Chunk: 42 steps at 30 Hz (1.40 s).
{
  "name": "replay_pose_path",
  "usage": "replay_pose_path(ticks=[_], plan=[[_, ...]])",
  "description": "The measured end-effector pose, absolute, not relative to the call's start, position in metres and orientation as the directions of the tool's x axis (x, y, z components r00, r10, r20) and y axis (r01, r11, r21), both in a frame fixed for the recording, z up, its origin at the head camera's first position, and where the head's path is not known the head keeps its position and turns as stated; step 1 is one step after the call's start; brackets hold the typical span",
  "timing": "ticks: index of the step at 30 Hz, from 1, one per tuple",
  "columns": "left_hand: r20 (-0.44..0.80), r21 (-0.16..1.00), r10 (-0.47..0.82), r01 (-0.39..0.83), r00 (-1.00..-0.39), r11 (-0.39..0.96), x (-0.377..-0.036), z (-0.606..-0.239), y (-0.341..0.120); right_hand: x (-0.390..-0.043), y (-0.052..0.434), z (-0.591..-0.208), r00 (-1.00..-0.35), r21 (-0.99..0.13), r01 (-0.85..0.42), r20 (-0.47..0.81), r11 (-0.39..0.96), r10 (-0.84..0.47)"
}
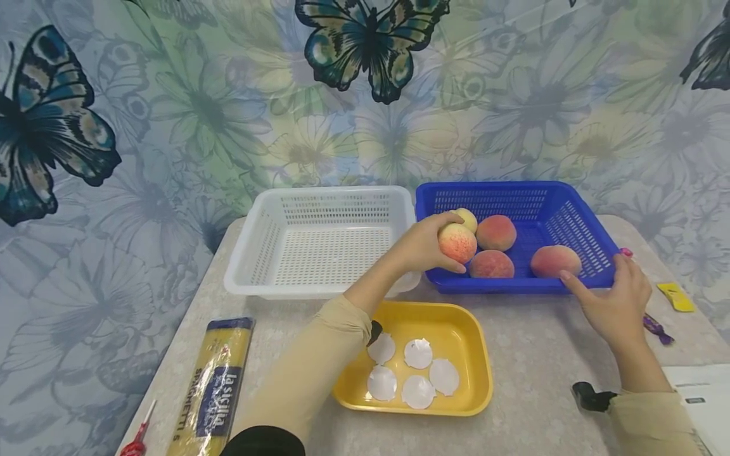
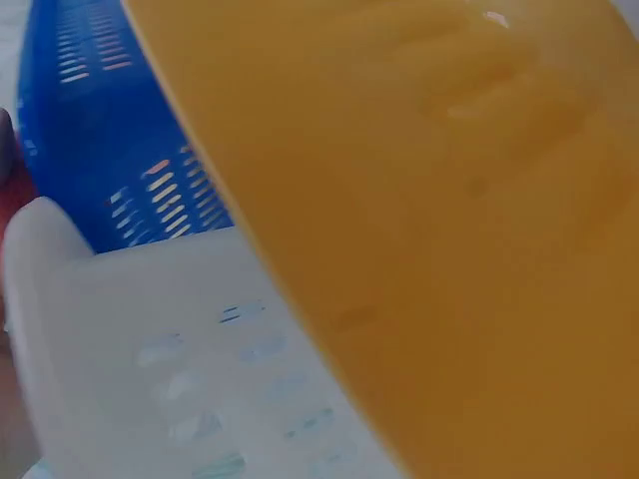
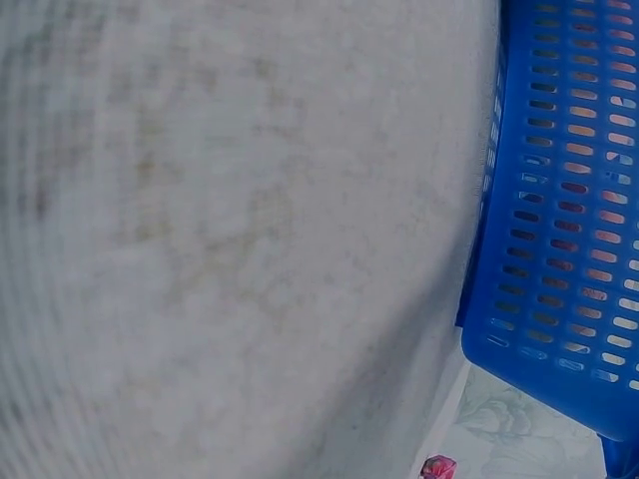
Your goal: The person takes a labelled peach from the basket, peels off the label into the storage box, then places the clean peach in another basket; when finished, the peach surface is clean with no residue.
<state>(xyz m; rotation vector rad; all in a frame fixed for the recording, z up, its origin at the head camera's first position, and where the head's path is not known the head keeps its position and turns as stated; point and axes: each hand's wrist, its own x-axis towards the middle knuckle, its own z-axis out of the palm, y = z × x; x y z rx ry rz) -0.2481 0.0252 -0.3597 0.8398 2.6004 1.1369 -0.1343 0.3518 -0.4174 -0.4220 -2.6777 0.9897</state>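
My left hand (image 1: 424, 246) grips a yellow-orange peach (image 1: 459, 244) over the left end of the blue basket (image 1: 576, 218). A paler yellow peach (image 1: 467, 219) shows just behind it. Two redder peaches, one at the back (image 1: 497, 232) and one at the front (image 1: 492, 265), lie close to its right. Another peach (image 1: 556, 261) sits apart, nearer the basket's right side. With thumb on the front rim and fingers on the side, my right hand (image 1: 618, 304) holds the front right corner of that basket. Neither hand shows clearly in the wrist views.
Left of the blue basket stands a white basket (image 1: 242, 269). A yellow tray (image 1: 479, 380) with several white discs (image 1: 418, 353) is in front. Spaghetti (image 1: 213, 392) and a lollipop (image 1: 137, 446) lie left; a yellow packet (image 1: 676, 297) and a purple-wrapped candy (image 1: 658, 329) lie right.
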Motion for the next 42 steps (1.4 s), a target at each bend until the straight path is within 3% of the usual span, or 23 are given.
replay_pose_path(ticks=[10,18,26,42], plan=[[0.123,0.619,0.620,0.548,-0.775,0.563,-0.264,-0.368,0.045,-0.134,0.351,-0.417,-0.928,-0.665,0.200,0.107,0.720,0.357],[0.052,0.513,0.627,0.560,-0.777,0.651,-0.265,-0.370,0.053,-0.134,0.351,-0.416,-0.927,-0.667,0.190,0.119,0.720,0.355],[0.030,0.239,0.611,0.599,-0.791,0.764,-0.265,-0.374,0.065,-0.134,0.351,-0.417,-0.926,-0.674,0.199,0.108,0.712,0.361],[0.049,0.159,0.571,0.571,-0.820,0.806,-0.270,-0.387,0.067,-0.133,0.351,-0.417,-0.927,-0.682,0.196,0.106,0.704,0.361]])
